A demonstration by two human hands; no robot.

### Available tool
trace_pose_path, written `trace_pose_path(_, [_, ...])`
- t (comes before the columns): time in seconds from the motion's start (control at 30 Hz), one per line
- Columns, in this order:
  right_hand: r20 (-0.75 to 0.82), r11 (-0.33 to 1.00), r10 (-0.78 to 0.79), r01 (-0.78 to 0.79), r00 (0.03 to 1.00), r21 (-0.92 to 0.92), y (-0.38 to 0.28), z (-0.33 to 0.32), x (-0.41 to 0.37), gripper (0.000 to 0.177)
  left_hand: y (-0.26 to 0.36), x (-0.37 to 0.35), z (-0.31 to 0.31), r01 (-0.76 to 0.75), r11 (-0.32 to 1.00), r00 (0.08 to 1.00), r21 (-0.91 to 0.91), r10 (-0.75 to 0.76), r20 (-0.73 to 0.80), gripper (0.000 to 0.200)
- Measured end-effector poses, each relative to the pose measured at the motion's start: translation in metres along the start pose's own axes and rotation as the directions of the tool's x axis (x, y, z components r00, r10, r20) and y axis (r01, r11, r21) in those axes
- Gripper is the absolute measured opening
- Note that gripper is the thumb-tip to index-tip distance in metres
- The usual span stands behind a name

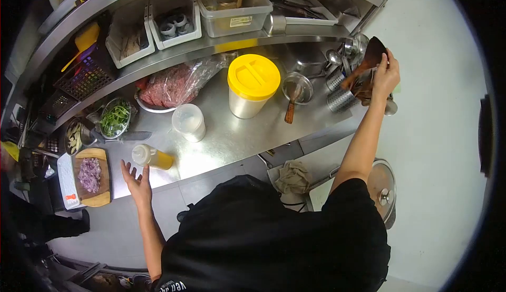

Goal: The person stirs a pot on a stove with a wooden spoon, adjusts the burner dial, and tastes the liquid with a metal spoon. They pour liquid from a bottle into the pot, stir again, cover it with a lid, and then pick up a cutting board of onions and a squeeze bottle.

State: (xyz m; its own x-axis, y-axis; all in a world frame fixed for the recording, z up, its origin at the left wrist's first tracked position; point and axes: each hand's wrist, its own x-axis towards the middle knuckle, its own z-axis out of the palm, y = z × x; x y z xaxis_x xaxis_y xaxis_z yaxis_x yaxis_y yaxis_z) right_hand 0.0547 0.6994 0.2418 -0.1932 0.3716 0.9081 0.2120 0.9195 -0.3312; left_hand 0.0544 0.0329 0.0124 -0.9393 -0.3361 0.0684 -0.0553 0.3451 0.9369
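Note:
My right hand (388,76) is raised at the right end of the counter, closed around a wooden spatula (373,55). The spatula's wide dark blade points up and its lighter handle slants down to the left. Just below it stand perforated metal utensil holders (341,100) with wooden and metal tools in them. My left hand (139,184) is open at the counter's front edge, fingers spread and holding nothing. Closest to it is a squeeze bottle (159,160) of yellow liquid with a whitish cap. Further left, chopped purple onion (90,175) lies on a wooden cutting board (100,197).
On the steel counter (226,139) are a yellow-lidded container (253,84), a clear plastic tub (188,122), plastic-covered ground meat (171,85), greens in a bowl (115,119), a knife (132,136) and a strainer (298,88). Bins (175,23) line the shelf above. A glass-lidded pan (387,194) sits lower right.

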Motion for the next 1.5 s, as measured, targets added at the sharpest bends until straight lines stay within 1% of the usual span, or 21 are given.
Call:
trace_pose_path(0.07, [-0.04,0.999,-0.03,0.032,0.999,0.036,-0.01,-0.003,0.006,0.021,0.0,0.0,-0.001,0.002,1.0,1.0,0.005,-0.002,-0.006,0.084])
trace_pose_path(0.13, [0.032,0.915,0.236,-0.234,0.971,0.328,-0.028,-0.007,0.009,0.023,-0.001,0.001,0.0,0.001,1.0,1.0,0.012,-0.001,-0.011,0.085])
trace_pose_path(0.23, [0.158,0.788,0.301,-0.339,0.94,0.514,-0.034,-0.006,0.009,0.027,-0.005,0.001,-0.005,0.002,1.0,1.0,0.004,-0.001,-0.011,0.085])
trace_pose_path(0.43, [0.252,0.681,0.349,-0.429,0.902,0.593,-0.07,0.003,-0.014,0.027,0.002,-0.003,-0.006,0.034,0.999,0.999,-0.015,-0.034,0.003,0.085])
trace_pose_path(0.47, [0.291,0.646,0.354,-0.458,0.889,0.611,-0.088,0.0,-0.023,0.026,0.01,-0.006,-0.004,-0.107,0.983,0.99,0.15,0.119,-0.077,0.086])
trace_pose_path(0.53, [0.483,0.609,0.259,-0.53,0.836,0.59,-0.139,-0.009,-0.045,0.024,0.032,-0.015,0.004,-0.237,0.918,0.952,0.317,0.285,-0.114,0.087])
trace_pose_path(0.63, [0.612,0.531,-0.144,-0.461,0.778,0.711,-0.211,-0.002,-0.094,0.021,0.074,-0.029,0.029,-0.585,0.802,0.81,0.116,0.586,0.032,0.091])
trace_pose_path(0.73, [0.704,0.334,-0.414,-0.623,0.578,0.708,-0.298,-0.006,-0.146,0.02,0.109,-0.044,0.053,-0.553,0.82,0.778,-0.149,0.572,0.26,0.081])
trace_pose_path(0.8, [0.67,0.212,-0.526,-0.681,0.525,0.701,-0.347,-0.001,-0.191,0.019,0.126,-0.046,0.052,-0.346,0.93,0.877,-0.122,0.367,0.309,0.049])
trace_pose_path(0.83, [0.656,0.172,-0.564,-0.705,0.502,0.688,-0.366,0.006,-0.211,0.019,0.111,-0.042,0.058,-0.256,0.937,0.926,-0.239,0.308,0.217,0.041])
trace_pose_path(0.9, [0.536,0.188,-0.571,-0.537,0.622,0.823,-0.38,0.019,-0.237,0.028,0.101,-0.04,0.044,-0.178,0.963,0.961,-0.2,0.214,0.174,0.032])
trace_pose_path(0.93, [0.655,0.138,-0.588,-0.74,0.474,0.658,-0.384,0.008,-0.248,0.044,0.091,-0.041,0.037,-0.194,0.94,0.959,-0.282,0.242,0.146,0.03])
trace_pose_path(1.0, [0.619,0.18,-0.643,-0.696,0.452,0.695,-0.37,0.011,-0.272,0.062,0.086,-0.048,0.018,-0.081,0.963,0.991,-0.259,0.106,0.082,0.024])
trace_pose_path(1.03, [0.546,0.223,-0.619,-0.541,0.564,0.811,-0.359,0.016,-0.273,0.06,0.091,-0.049,0.014,-0.068,0.945,0.997,-0.321,0.072,0.0,0.024])
trace_pose_path(1.07, [0.416,0.316,-0.572,-0.278,0.707,0.907,-0.339,0.023,-0.273,0.047,0.076,-0.047,0.004,-0.168,0.95,0.986,-0.264,0.155,-0.068,0.025])
trace_pose_path(1.13, [0.373,0.628,-0.324,-0.098,0.869,0.772,-0.26,0.04,-0.283,0.02,0.068,-0.051,-0.013,-0.169,0.958,0.982,-0.231,0.144,-0.121,0.023])
trace_pose_path(1.27, [0.258,0.915,0.261,-0.323,0.93,0.242,-0.077,0.05,-0.265,0.008,0.046,-0.056,-0.037,-0.069,0.971,0.984,-0.23,0.028,-0.177,0.019])
trace_pose_path(1.33, [0.425,0.958,0.283,-0.233,0.86,-0.166,0.017,0.05,-0.275,0.013,0.053,-0.055,-0.035,-0.094,0.969,0.983,-0.227,0.055,-0.173,0.018])
trace_pose_path(1.4, [0.665,0.873,0.438,-0.111,0.605,-0.474,0.095,0.072,-0.304,0.021,0.049,-0.048,-0.031,-0.137,0.971,0.976,-0.196,0.098,-0.193,0.018])
trace_pose_path(1.47, [0.891,0.87,0.333,0.264,0.308,-0.416,0.113,0.091,-0.312,0.036,0.06,-0.046,-0.022,-0.168,0.954,0.981,-0.25,0.136,-0.14,0.023])
trace_pose_path(1.5, [0.897,0.88,0.265,0.292,0.355,-0.375,0.129,0.1,-0.336,0.034,0.071,-0.045,-0.017,-0.185,0.953,0.981,-0.24,0.165,-0.104,0.024])
